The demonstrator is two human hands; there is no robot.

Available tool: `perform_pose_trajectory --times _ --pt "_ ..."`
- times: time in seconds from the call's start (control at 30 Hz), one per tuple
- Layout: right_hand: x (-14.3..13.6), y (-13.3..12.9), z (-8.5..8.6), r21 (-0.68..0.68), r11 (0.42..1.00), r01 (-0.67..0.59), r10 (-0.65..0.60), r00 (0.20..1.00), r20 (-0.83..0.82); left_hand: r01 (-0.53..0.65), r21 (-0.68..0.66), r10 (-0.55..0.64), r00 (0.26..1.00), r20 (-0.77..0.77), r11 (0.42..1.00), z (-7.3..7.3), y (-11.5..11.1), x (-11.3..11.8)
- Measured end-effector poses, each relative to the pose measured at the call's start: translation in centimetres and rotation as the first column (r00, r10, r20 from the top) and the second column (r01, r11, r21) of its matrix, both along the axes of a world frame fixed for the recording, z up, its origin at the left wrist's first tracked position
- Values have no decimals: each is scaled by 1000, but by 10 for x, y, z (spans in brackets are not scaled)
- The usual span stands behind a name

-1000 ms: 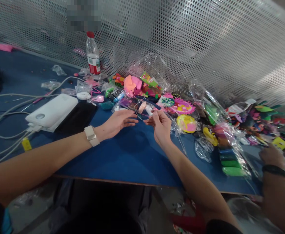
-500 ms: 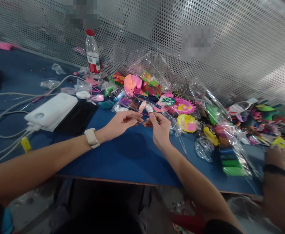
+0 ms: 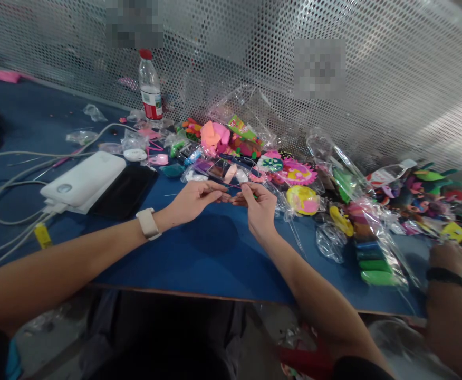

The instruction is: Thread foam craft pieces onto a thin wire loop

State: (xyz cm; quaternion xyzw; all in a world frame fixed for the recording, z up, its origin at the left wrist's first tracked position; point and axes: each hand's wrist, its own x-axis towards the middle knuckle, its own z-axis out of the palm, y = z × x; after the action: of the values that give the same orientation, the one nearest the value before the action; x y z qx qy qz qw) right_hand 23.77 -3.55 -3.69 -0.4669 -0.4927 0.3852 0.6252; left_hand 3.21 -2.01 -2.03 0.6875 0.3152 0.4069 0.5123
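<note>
Both hands meet over the blue table, near the pile of clay pieces and plastic bags. My left hand, with a pale watch at its wrist, has its thumb and fingers drawn together around something too small to name. My right hand pinches a thin purple-pink strand that spans the small gap between the fingertips. A bit of green shows by the right fingers. Just behind the hands lies a clear bag with a pale pink piece.
A white power bank with cables and a black phone-like slab lie left. Behind stands a bottle. Colourful clay strips lie right, near another person's hand. A perforated metal screen rises behind.
The fingers of my left hand have shifted slightly, and a thin pale line now shows left of that hand. My right hand has hardly moved.
</note>
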Motion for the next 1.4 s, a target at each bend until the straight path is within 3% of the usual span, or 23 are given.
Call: perform_pose_trajectory --times 0.33,0.53,0.77,0.93,1.13,1.4 --pt "-2 -7 8 70 997 -11 3 994 114 -89 -90 95 993 65 992 2 -5 2" --pt "0 -3 5 -6 1000 -10 11 998 66 -87 -102 99 988 117 991 2 -6 3" --pt "6 5 0 -153 980 -129 133 991 18 -86 -213 120 981 153 973 -1 -4 2" --pt "17 8 6 87 996 -21 5 985 174 -111 -233 147 979 144 966 -4 0 -1" --pt "19 -1 22 177 972 -154 103 958 267 -150 -261 188 974 127 954 -2 -2 1" --pt "22 -7 18 148 902 -405 338 877 341 -152 -330 192 977 90 931 -4 -2 1"
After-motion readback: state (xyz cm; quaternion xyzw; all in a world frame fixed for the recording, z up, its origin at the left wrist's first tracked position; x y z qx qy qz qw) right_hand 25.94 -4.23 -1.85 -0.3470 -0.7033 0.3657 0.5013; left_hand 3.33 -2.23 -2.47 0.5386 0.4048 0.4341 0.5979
